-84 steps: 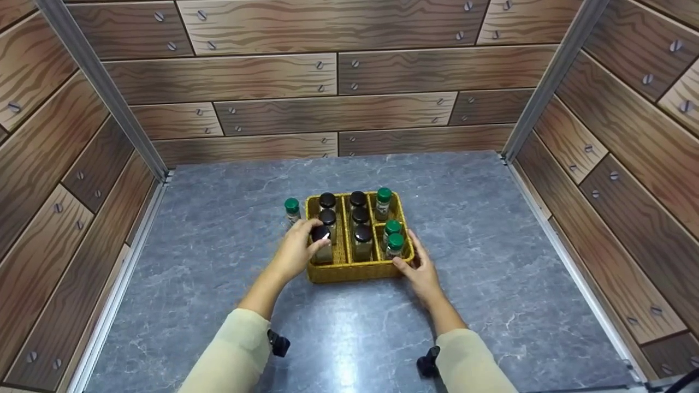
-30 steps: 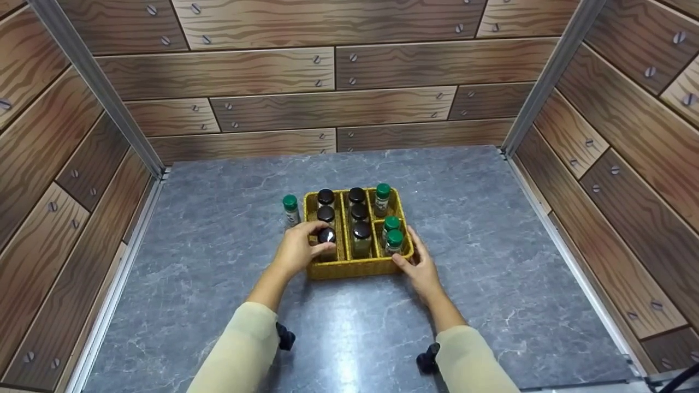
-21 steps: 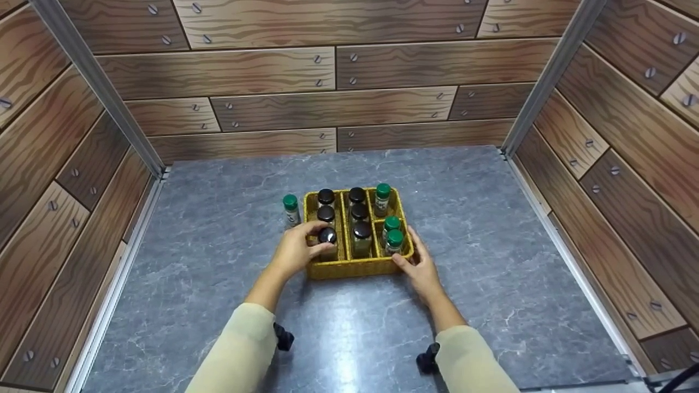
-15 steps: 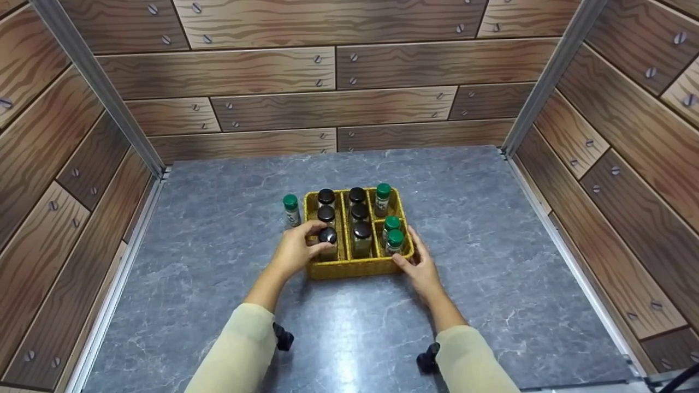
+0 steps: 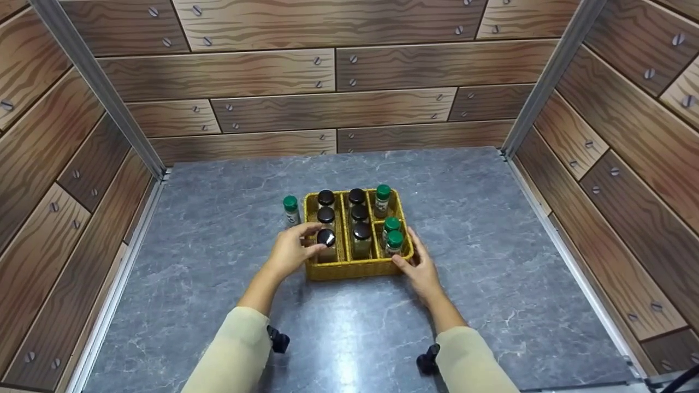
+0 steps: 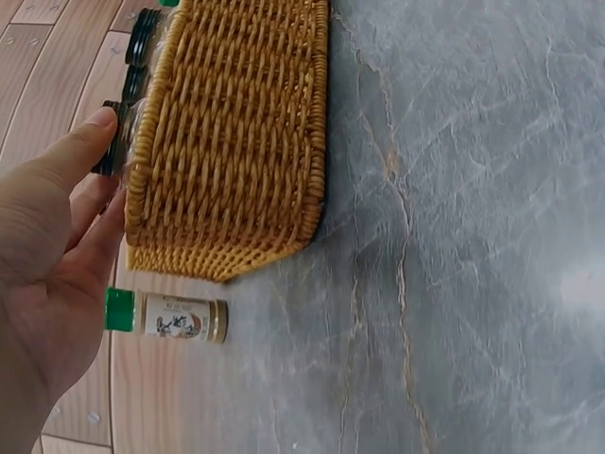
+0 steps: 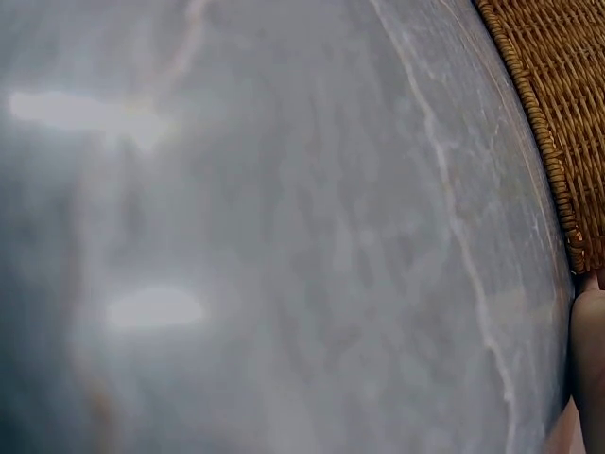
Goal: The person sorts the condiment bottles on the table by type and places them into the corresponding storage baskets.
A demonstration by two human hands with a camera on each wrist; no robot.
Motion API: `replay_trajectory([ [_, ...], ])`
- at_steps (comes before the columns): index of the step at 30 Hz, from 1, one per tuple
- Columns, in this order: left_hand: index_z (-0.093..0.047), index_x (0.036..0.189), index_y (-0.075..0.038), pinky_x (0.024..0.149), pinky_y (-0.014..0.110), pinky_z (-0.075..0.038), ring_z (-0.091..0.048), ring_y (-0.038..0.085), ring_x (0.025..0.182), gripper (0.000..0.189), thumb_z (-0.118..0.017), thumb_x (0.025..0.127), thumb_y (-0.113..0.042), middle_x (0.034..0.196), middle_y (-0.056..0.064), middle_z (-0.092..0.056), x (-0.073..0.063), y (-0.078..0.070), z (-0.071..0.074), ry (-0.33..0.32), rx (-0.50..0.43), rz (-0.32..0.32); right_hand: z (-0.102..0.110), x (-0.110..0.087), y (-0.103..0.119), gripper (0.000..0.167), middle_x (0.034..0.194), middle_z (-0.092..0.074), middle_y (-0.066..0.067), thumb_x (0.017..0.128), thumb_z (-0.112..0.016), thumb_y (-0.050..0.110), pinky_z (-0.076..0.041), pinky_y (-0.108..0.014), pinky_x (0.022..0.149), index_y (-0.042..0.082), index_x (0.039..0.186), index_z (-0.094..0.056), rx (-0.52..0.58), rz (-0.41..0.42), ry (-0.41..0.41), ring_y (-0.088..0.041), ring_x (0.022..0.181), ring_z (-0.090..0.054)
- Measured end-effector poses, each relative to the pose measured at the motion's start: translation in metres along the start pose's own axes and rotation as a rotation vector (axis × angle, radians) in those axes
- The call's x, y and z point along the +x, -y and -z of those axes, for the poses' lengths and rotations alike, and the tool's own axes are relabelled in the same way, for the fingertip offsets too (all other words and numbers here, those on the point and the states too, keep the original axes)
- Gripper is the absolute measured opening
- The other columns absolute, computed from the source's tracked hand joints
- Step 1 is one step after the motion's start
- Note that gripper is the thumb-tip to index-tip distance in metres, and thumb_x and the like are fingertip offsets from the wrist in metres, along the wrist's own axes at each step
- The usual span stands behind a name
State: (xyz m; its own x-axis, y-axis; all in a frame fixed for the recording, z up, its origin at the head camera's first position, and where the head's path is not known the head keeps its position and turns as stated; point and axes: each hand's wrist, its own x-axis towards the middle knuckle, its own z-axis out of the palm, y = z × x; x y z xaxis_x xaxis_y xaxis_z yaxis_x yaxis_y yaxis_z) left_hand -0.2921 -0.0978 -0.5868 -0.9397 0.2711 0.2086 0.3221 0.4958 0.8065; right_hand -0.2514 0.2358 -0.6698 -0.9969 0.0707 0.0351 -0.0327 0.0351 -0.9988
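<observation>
A divided wicker basket sits on the grey table, with black-capped spice jars in its left and middle compartments. My left hand is at the front jar of the left compartment, thumb and fingers around its black cap. In the left wrist view, the thumb touches the cap's side above the basket wall. My right hand holds the basket's front right corner, thumb at the rim and fingers along the outer side. Green-capped bottles stand in the right compartments near that thumb.
One green-capped bottle stands upright on the table, just left of the basket; its label shows in the left wrist view. Wood-patterned walls enclose the back and both sides.
Since the earliest frame, the front left jar has shifted slightly right within its compartment. In the last half second my left hand has drawn a little left; my right hand stays in place.
</observation>
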Motion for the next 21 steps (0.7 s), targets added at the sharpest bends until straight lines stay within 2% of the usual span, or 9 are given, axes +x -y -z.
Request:
replay_trajectory([
  [1,-0.073,0.134,-0.003,0.095,0.041,-0.066,-0.079,0.036,0.112,0.049,-0.089,0.088,-0.009,0.131,0.02,-0.077,0.0,0.0,0.001,0.002,-0.008,0.007,0.0,0.0,0.0,0.083,0.179,-0.029,-0.016,0.103,-0.073,0.006,-0.034,-0.034,0.13,0.019,0.173,-0.031,0.0,0.0,-0.001,-0.033,0.16,-0.037],
  [3,-0.073,0.134,-0.003,0.097,0.042,-0.066,-0.078,0.038,0.113,0.048,-0.089,0.089,-0.01,0.132,0.02,-0.076,-0.001,0.001,0.005,0.003,-0.024,0.02,0.0,0.001,-0.001,0.083,0.179,-0.029,-0.016,0.103,-0.074,0.006,-0.031,-0.043,0.133,0.019,0.173,-0.031,-0.003,-0.002,-0.003,-0.033,0.16,-0.038],
  [8,-0.071,0.134,0.001,0.103,0.049,-0.063,-0.075,0.043,0.118,0.046,-0.087,0.092,-0.011,0.131,0.024,-0.075,-0.003,0.004,0.015,-0.031,-0.12,0.052,0.0,0.002,-0.001,0.083,0.179,-0.029,-0.017,0.103,-0.074,0.006,-0.029,-0.047,0.134,0.019,0.173,-0.031,-0.01,0.0,0.0,-0.034,0.159,-0.038],
  [17,-0.074,0.123,0.004,0.1,0.05,-0.064,-0.077,0.037,0.108,0.032,-0.083,0.094,-0.004,0.118,0.027,-0.078,-0.001,0.022,0.028,-0.223,-0.182,0.056,0.0,0.001,-0.001,0.083,0.179,-0.027,-0.017,0.103,-0.074,0.007,-0.029,-0.05,0.134,0.02,0.173,-0.031,-0.014,0.003,0.006,-0.035,0.16,-0.037],
  [21,-0.073,0.123,0.004,0.099,0.055,-0.063,-0.076,0.037,0.105,0.03,-0.082,0.095,-0.003,0.117,0.028,-0.077,0.001,0.029,0.03,-0.26,-0.155,0.075,0.0,0.001,-0.002,0.083,0.179,-0.027,-0.017,0.103,-0.073,0.006,-0.027,-0.051,0.135,0.019,0.173,-0.03,-0.003,0.003,0.012,-0.035,0.161,-0.035],
])
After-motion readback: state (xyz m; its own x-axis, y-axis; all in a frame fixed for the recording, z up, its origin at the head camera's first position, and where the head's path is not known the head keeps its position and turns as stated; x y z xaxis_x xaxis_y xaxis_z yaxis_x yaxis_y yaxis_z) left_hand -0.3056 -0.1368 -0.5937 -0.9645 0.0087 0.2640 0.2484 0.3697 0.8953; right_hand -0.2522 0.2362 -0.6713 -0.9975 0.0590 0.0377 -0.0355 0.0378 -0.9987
